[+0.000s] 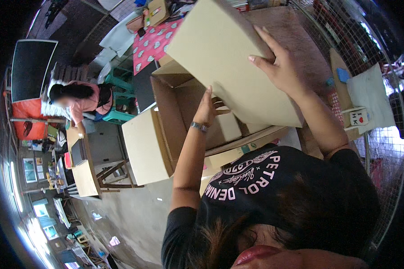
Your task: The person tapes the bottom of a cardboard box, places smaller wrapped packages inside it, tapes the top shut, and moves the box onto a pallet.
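Note:
A large tan cardboard box [231, 58] is tilted up between my two hands, above an open brown carton [166, 96]. My right hand [280, 67] rests on its right edge, thumb on the broad face and fingers along the side. At the lower left edge of the same box is my left hand [209, 110], thumb pointing up and fingers curving beneath. Its wrist wears a metal-banded watch [199, 127]. The carton's left flap [141, 145] hangs outward, tan on its outer side. Inside the carton lies another tan box [227, 130], partly hidden behind my left hand.
Behind the carton stands a table with a pink patterned cloth [155, 42]. Green stacked stools [120, 96] and a person in a pink top [87, 98] at a wooden table [86, 179] are at left. Wire mesh [359, 40] and a white bag [357, 117] are at right.

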A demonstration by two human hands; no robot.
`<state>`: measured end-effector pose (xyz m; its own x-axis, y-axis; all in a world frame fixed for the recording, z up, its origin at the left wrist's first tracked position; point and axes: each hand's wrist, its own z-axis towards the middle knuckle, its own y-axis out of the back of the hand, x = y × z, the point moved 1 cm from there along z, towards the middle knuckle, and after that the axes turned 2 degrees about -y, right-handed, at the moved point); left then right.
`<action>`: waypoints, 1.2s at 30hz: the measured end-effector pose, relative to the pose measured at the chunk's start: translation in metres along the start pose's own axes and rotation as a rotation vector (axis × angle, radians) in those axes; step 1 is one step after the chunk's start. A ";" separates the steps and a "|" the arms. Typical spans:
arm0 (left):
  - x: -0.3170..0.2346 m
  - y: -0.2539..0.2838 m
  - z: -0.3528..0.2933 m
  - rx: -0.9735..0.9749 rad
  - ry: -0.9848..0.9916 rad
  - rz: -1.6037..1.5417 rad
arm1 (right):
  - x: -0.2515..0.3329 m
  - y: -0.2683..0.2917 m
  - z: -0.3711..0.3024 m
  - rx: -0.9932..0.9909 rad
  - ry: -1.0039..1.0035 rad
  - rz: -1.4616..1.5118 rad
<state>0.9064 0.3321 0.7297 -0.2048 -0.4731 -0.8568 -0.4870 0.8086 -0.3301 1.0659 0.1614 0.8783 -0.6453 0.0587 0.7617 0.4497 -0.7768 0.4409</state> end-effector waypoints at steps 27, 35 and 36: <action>0.090 0.079 0.046 -0.243 0.604 0.925 | -0.269 -0.129 -0.116 0.852 0.286 -0.763; 0.147 -0.024 0.116 -0.639 0.789 1.173 | -0.292 -0.146 -0.013 1.097 -0.199 -0.366; 0.149 -0.018 0.115 -0.635 0.811 1.156 | -0.294 -0.154 0.002 0.732 -0.288 -0.136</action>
<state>0.9826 0.2873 0.5628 -0.9983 0.0576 -0.0112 0.0309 0.6783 0.7341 1.1877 0.2648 0.5878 -0.5835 0.3611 0.7274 0.7343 -0.1479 0.6625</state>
